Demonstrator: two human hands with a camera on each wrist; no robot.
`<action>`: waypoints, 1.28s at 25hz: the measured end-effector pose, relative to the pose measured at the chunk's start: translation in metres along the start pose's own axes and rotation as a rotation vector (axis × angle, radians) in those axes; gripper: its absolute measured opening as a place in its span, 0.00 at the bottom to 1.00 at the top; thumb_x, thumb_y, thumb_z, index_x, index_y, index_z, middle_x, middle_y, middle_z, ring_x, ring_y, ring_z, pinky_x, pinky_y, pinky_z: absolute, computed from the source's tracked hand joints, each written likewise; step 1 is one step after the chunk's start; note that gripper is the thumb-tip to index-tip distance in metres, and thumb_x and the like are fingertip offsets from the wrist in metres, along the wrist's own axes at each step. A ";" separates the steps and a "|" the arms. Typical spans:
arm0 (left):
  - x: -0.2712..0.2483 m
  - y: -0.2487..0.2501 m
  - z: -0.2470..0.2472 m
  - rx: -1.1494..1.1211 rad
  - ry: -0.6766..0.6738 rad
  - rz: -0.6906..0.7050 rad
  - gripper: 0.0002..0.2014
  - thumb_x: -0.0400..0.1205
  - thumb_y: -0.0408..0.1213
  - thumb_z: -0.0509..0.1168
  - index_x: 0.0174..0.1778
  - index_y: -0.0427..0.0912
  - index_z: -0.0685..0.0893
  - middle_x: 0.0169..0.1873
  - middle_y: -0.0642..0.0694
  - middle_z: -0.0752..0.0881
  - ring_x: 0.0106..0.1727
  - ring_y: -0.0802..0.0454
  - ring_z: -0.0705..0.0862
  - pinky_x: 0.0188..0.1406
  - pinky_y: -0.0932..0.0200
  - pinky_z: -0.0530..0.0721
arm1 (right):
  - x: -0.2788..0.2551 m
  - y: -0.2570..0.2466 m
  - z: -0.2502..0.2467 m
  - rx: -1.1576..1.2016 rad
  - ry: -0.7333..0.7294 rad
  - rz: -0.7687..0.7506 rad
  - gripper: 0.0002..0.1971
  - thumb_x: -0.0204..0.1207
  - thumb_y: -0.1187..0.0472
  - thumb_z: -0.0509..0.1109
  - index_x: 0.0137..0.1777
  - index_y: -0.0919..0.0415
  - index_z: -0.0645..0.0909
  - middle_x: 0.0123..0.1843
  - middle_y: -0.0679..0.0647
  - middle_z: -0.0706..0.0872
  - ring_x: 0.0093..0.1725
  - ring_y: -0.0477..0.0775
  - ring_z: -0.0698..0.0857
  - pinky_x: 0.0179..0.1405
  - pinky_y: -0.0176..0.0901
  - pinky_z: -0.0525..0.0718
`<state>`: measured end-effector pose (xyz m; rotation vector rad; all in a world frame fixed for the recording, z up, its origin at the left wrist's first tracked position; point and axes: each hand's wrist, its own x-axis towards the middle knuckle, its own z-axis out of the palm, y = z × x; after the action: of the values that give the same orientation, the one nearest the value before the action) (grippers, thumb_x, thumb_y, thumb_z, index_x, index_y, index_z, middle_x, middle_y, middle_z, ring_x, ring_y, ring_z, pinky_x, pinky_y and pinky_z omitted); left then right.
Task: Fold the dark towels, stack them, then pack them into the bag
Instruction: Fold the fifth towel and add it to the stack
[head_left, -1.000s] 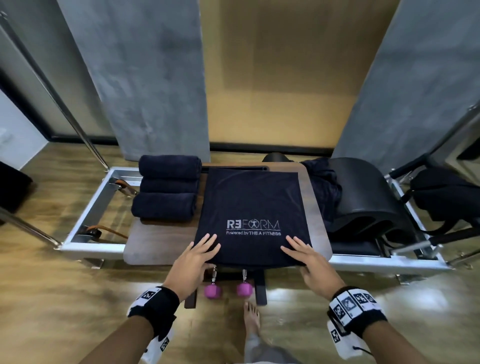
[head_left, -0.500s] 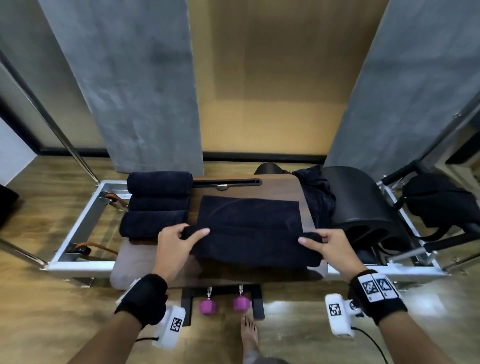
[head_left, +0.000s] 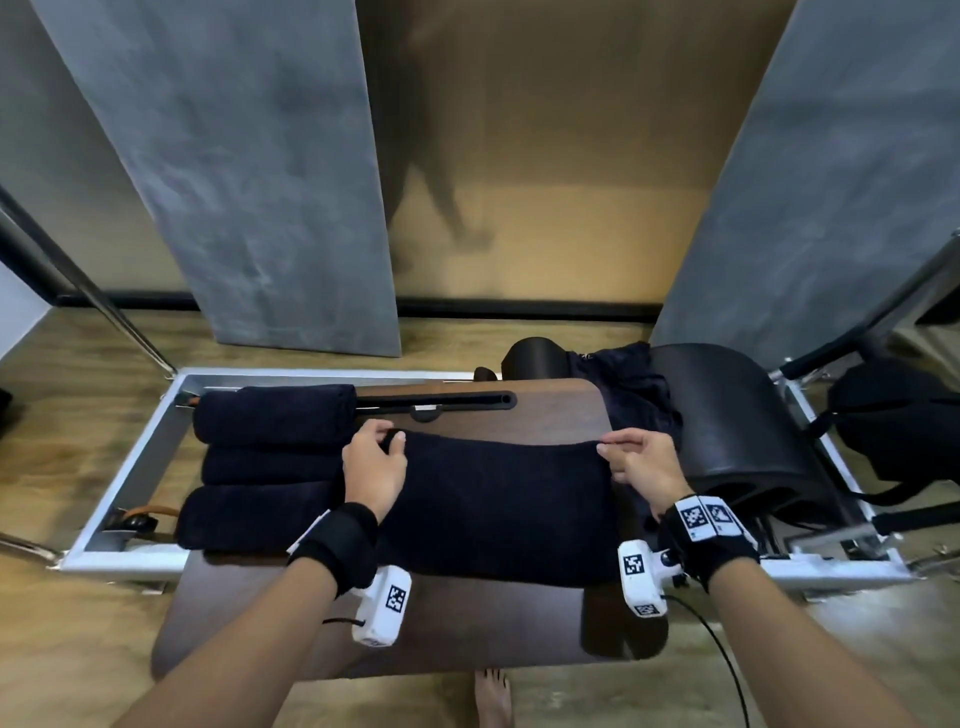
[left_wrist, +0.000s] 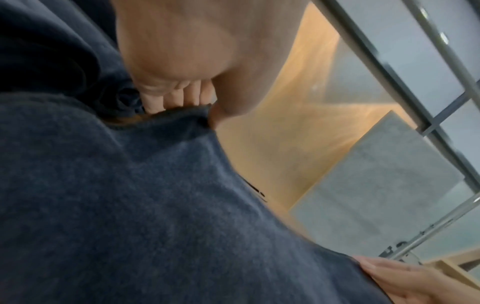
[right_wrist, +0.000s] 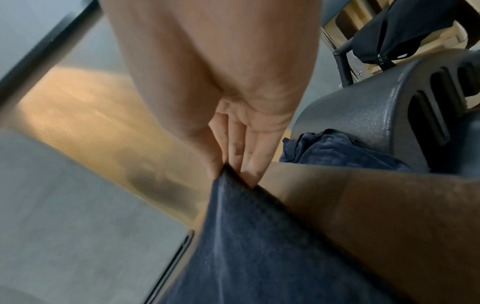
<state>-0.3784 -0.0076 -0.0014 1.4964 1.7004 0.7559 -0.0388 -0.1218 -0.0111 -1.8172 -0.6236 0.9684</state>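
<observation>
Folded forward since half a second ago, the dark towel now lies doubled on the wooden bench. My left hand and right hand each pinch a far corner of it, beside three folded towels stacked at left.

Three folded dark navy terry towels lie stacked at centre left of the head view. One more dark towel lies spread at centre, and one crumpled dark cloth at upper right of centre. One black bag sits at the right edge.
</observation>
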 end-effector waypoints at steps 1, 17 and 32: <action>0.001 -0.001 0.005 0.028 0.002 0.024 0.14 0.89 0.34 0.69 0.69 0.35 0.85 0.62 0.38 0.87 0.70 0.37 0.82 0.75 0.43 0.79 | 0.006 0.004 -0.001 -0.019 0.050 -0.028 0.05 0.78 0.73 0.78 0.53 0.68 0.90 0.47 0.65 0.93 0.42 0.54 0.92 0.40 0.43 0.91; -0.101 -0.018 0.041 0.690 -0.264 0.715 0.19 0.91 0.60 0.52 0.54 0.54 0.83 0.51 0.60 0.81 0.57 0.56 0.82 0.60 0.51 0.76 | -0.076 0.018 0.011 -0.727 -0.160 -0.409 0.12 0.76 0.71 0.72 0.44 0.57 0.95 0.46 0.48 0.94 0.50 0.47 0.90 0.62 0.39 0.85; -0.198 -0.099 -0.018 0.749 -0.511 0.740 0.39 0.89 0.68 0.55 0.94 0.55 0.54 0.93 0.59 0.46 0.94 0.55 0.38 0.91 0.44 0.44 | -0.218 0.099 0.034 -0.840 -0.408 -0.742 0.26 0.76 0.44 0.78 0.73 0.48 0.82 0.68 0.42 0.76 0.67 0.43 0.74 0.70 0.36 0.73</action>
<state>-0.4380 -0.2173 -0.0436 2.6265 1.0412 -0.0020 -0.1884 -0.3110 -0.0338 -1.7926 -2.0217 0.5729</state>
